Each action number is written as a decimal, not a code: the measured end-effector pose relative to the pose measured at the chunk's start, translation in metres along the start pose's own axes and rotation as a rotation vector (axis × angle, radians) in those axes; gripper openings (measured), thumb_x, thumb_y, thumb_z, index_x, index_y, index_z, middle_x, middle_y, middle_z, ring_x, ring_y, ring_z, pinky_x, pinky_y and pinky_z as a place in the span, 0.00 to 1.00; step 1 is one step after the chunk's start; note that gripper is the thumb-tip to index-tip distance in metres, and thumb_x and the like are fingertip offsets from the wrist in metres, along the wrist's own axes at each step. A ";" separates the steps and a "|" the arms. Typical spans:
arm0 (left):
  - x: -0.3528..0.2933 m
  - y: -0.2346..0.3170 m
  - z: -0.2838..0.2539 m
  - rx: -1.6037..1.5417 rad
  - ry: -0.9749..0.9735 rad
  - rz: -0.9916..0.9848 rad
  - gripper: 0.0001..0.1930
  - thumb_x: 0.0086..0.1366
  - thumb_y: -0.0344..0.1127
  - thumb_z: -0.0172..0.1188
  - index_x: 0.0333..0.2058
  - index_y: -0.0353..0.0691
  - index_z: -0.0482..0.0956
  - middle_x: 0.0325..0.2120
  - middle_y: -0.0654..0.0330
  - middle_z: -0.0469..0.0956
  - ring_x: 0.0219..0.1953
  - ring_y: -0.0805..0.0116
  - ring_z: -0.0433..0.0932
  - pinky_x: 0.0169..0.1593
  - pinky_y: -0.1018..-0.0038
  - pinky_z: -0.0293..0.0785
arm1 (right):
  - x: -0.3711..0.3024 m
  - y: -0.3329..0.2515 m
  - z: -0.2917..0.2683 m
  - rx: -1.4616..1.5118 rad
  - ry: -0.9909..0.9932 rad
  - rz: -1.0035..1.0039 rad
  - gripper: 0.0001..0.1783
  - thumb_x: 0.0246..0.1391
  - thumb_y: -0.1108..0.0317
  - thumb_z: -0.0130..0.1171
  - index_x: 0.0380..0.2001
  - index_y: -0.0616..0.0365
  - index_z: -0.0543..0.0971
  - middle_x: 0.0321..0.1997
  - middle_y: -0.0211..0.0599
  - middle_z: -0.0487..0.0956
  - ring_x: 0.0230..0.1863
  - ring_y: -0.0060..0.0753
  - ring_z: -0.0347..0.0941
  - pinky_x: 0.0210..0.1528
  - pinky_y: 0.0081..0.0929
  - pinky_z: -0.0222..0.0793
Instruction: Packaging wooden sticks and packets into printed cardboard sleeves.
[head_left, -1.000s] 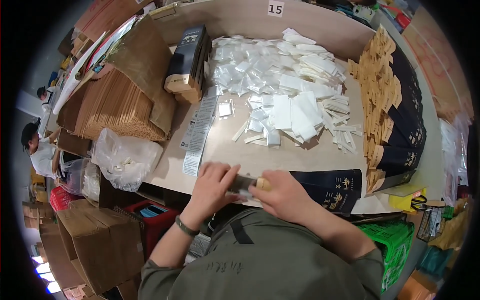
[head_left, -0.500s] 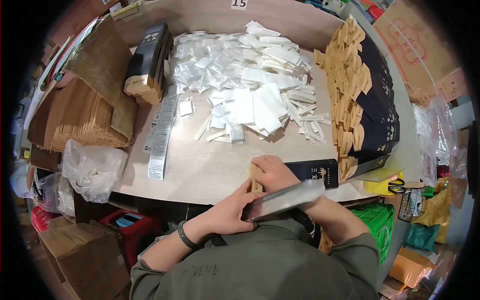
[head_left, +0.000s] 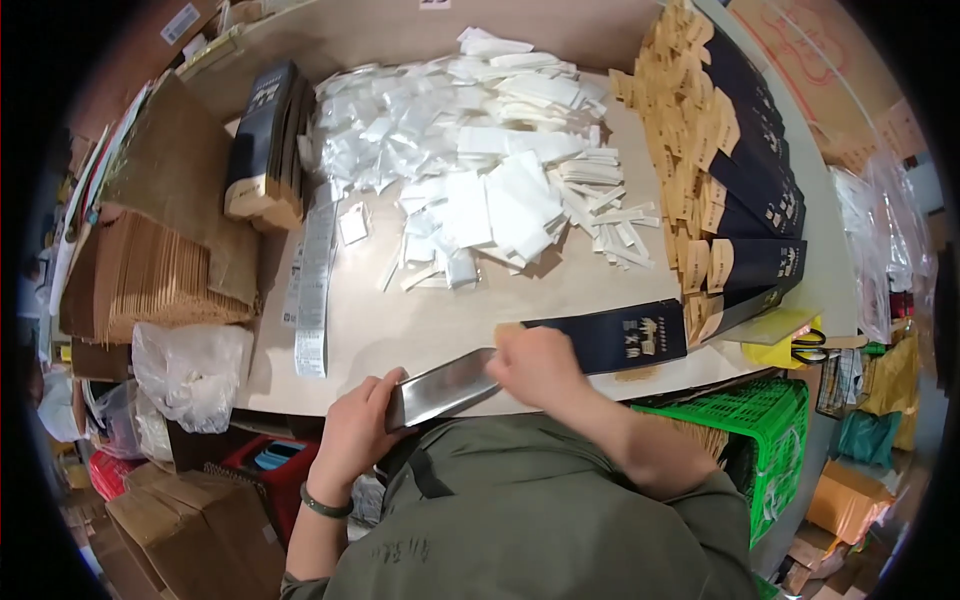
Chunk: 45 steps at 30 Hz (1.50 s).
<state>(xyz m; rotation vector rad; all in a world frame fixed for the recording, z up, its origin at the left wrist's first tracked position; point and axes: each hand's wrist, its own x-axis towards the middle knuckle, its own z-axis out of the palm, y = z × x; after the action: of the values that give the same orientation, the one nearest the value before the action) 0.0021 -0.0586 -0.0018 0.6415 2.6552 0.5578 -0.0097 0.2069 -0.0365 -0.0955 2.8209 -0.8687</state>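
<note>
My left hand [head_left: 355, 428] is closed around the left end of a long, shiny flat metal piece [head_left: 443, 387], held slantwise over the table's front edge. Its other end reaches up to my right hand [head_left: 540, 367]. That hand is closed on the tan left end of a dark navy paper sleeve [head_left: 607, 337] lying along the front of the table; my fingers cover most of this end. Whether the metal touches the sleeve is hidden by the right hand. Beyond both hands lies a heap of white paper packets [head_left: 490, 205].
Clear plastic packets [head_left: 380, 125] are heaped further back. Dark sleeves with tan ends [head_left: 735, 180] stack along the right side; another bundle [head_left: 262, 150] stands at the left, near brown cardboard sheets [head_left: 165, 265]. A green crate [head_left: 780, 440] and scissors [head_left: 808, 347] are at the right.
My left hand has moved left and down with the metal piece, which was crossing over my right forearm. The right hand still grips the sleeve's end; more of the sleeve now shows.
</note>
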 end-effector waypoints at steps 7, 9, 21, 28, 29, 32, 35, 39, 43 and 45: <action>0.060 -0.017 -0.022 -0.065 0.262 0.310 0.32 0.50 0.38 0.73 0.54 0.40 0.73 0.43 0.50 0.76 0.46 0.47 0.76 0.49 0.60 0.74 | 0.016 0.000 -0.040 -0.077 -0.041 -0.042 0.10 0.52 0.64 0.54 0.27 0.60 0.78 0.31 0.52 0.79 0.39 0.56 0.77 0.43 0.48 0.72; 0.092 -0.043 -0.037 0.001 0.447 0.120 0.26 0.52 0.35 0.70 0.51 0.38 0.75 0.44 0.49 0.76 0.47 0.46 0.75 0.51 0.60 0.73 | 0.024 0.064 -0.077 -0.215 0.295 0.071 0.07 0.53 0.70 0.51 0.31 0.61 0.77 0.35 0.51 0.77 0.41 0.57 0.73 0.44 0.50 0.71; 0.142 -0.057 -0.051 0.097 0.547 -0.061 0.12 0.61 0.31 0.58 0.44 0.35 0.72 0.31 0.55 0.79 0.28 0.55 0.78 0.34 0.63 0.75 | 0.016 0.101 -0.089 -0.405 0.480 0.017 0.07 0.54 0.67 0.58 0.29 0.60 0.79 0.28 0.46 0.78 0.34 0.51 0.76 0.36 0.43 0.71; 0.004 0.002 0.035 -0.532 0.524 -0.276 0.17 0.59 0.29 0.64 0.47 0.39 0.73 0.29 0.58 0.75 0.27 0.70 0.76 0.31 0.74 0.72 | 0.064 0.009 -0.063 0.442 0.255 0.022 0.10 0.54 0.65 0.62 0.35 0.61 0.83 0.35 0.45 0.81 0.38 0.41 0.78 0.40 0.29 0.72; -0.001 0.001 0.042 -0.436 0.531 -0.247 0.18 0.57 0.28 0.66 0.47 0.40 0.73 0.30 0.59 0.75 0.28 0.69 0.76 0.32 0.74 0.72 | 0.076 -0.001 -0.052 0.439 0.346 -0.059 0.11 0.53 0.65 0.62 0.35 0.62 0.83 0.37 0.44 0.80 0.40 0.42 0.77 0.42 0.31 0.72; 0.006 -0.003 0.039 -0.174 0.533 -0.138 0.21 0.53 0.29 0.69 0.46 0.40 0.74 0.41 0.52 0.74 0.37 0.53 0.76 0.41 0.65 0.74 | 0.110 -0.026 -0.030 -0.156 0.403 -0.054 0.11 0.53 0.65 0.63 0.33 0.62 0.83 0.41 0.44 0.78 0.45 0.46 0.74 0.46 0.37 0.71; 0.006 -0.002 0.028 -0.173 0.492 -0.142 0.26 0.51 0.33 0.71 0.49 0.39 0.73 0.50 0.48 0.71 0.45 0.48 0.74 0.47 0.63 0.74 | 0.120 -0.026 -0.010 -0.293 0.448 -0.101 0.09 0.52 0.65 0.62 0.30 0.61 0.82 0.42 0.43 0.76 0.48 0.50 0.70 0.48 0.43 0.69; 0.003 -0.028 -0.017 -0.240 0.701 -0.079 0.26 0.51 0.36 0.72 0.48 0.36 0.75 0.46 0.46 0.75 0.50 0.44 0.74 0.53 0.58 0.71 | 0.105 -0.044 -0.027 0.054 0.356 -0.445 0.07 0.54 0.69 0.58 0.31 0.64 0.79 0.38 0.46 0.74 0.44 0.52 0.72 0.46 0.41 0.70; 0.007 -0.101 -0.140 0.206 1.066 -0.315 0.16 0.59 0.38 0.66 0.43 0.37 0.80 0.36 0.52 0.81 0.39 0.52 0.80 0.43 0.61 0.75 | 0.066 -0.081 -0.032 0.087 -0.294 -0.673 0.05 0.52 0.71 0.57 0.30 0.61 0.76 0.36 0.45 0.74 0.40 0.52 0.74 0.43 0.41 0.71; 0.020 -0.134 -0.193 0.342 0.940 -0.414 0.13 0.61 0.38 0.62 0.39 0.36 0.82 0.35 0.47 0.81 0.39 0.47 0.80 0.41 0.58 0.76 | 0.060 -0.084 -0.006 -0.098 -0.586 -0.699 0.05 0.52 0.70 0.57 0.30 0.60 0.76 0.37 0.44 0.74 0.40 0.52 0.74 0.44 0.41 0.71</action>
<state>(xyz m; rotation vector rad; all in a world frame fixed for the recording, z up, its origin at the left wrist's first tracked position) -0.1431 -0.2143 0.0998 -0.1910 3.6635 0.3166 -0.0689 0.1340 0.0063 -1.1883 2.2534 -0.6535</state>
